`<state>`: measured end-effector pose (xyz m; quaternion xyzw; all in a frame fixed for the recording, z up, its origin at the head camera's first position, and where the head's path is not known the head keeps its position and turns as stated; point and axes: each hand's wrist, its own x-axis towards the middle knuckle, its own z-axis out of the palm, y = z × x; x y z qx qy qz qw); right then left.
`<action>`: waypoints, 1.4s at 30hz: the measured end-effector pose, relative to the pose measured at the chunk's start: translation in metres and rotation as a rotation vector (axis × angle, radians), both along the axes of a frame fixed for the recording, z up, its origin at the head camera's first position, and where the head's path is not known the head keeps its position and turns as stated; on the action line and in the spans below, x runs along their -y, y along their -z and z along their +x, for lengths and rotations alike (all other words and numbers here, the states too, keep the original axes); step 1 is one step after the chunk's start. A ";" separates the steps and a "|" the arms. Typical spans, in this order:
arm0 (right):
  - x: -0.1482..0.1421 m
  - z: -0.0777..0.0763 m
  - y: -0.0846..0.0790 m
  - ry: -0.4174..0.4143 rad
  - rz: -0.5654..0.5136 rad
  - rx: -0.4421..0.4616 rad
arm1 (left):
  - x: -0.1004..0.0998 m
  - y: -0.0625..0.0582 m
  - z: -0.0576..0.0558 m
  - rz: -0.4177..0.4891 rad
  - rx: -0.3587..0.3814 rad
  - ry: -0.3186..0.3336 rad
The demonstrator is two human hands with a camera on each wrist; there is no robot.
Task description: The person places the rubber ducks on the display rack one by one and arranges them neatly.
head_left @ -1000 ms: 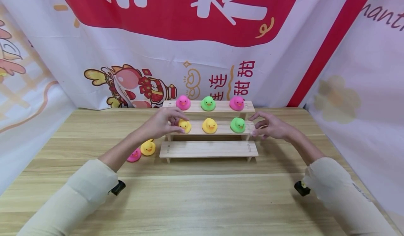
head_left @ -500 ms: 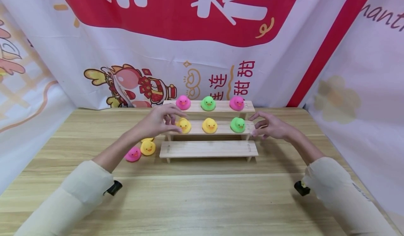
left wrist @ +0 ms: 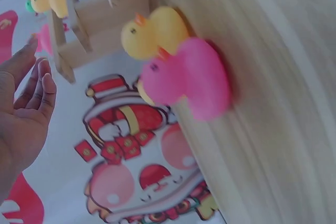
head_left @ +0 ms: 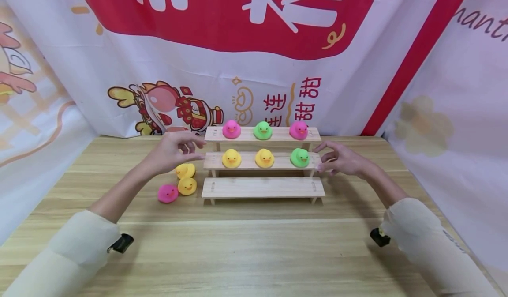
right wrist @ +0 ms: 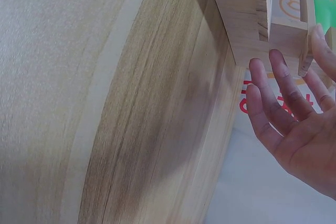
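Note:
A three-tier wooden display rack (head_left: 263,187) stands at the back of the table. My right hand (head_left: 343,158) holds the right end of its middle tier, thumb at the front and index finger behind; its other fingers (right wrist: 265,93) are loosely bent. My left hand (head_left: 172,151), holding nothing, hovers by the rack's left end with thumb and fingers apart. On the middle tier sit a yellow rubber duck (head_left: 232,158), a second yellow duck (head_left: 264,158) and a green duck (head_left: 300,157). The top tier bears a pink duck (head_left: 232,129), a green duck (head_left: 263,130) and another pink duck (head_left: 299,130).
Left of the rack, on the wooden table (head_left: 254,253), lie a pink duck (head_left: 168,193) and two yellow ducks, one in front (head_left: 187,186) and one behind (head_left: 185,171). A printed cloth backdrop (head_left: 158,67) rises right behind the rack.
My left hand has let go of the left yellow duck on the middle tier and drawn back to the left, uncovering the ducks on the table. The right hand stays put.

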<state>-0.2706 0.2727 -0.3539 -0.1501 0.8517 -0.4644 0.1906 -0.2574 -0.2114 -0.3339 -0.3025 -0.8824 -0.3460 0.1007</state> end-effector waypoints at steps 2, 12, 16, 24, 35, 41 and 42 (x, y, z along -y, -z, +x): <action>0.000 0.000 0.000 -0.001 -0.001 0.002 | 0.008 0.002 0.000 -0.014 0.007 -0.019; 0.000 -0.001 0.000 -0.005 -0.002 0.001 | 0.044 0.015 -0.004 -0.097 0.128 -0.077; 0.000 -0.002 0.001 -0.003 0.006 -0.005 | 0.053 0.020 -0.006 -0.121 0.139 -0.069; -0.001 -0.001 0.001 -0.004 -0.011 0.003 | 0.064 0.033 -0.014 -0.235 0.213 -0.002; 0.000 0.000 0.001 -0.003 -0.005 -0.001 | 0.066 0.040 -0.022 -0.237 0.240 0.054; 0.000 0.000 0.000 0.000 -0.001 0.000 | 0.062 0.042 -0.023 -0.250 0.257 0.048; 0.000 0.000 0.000 0.001 -0.002 0.001 | 0.061 0.042 -0.023 -0.251 0.260 0.044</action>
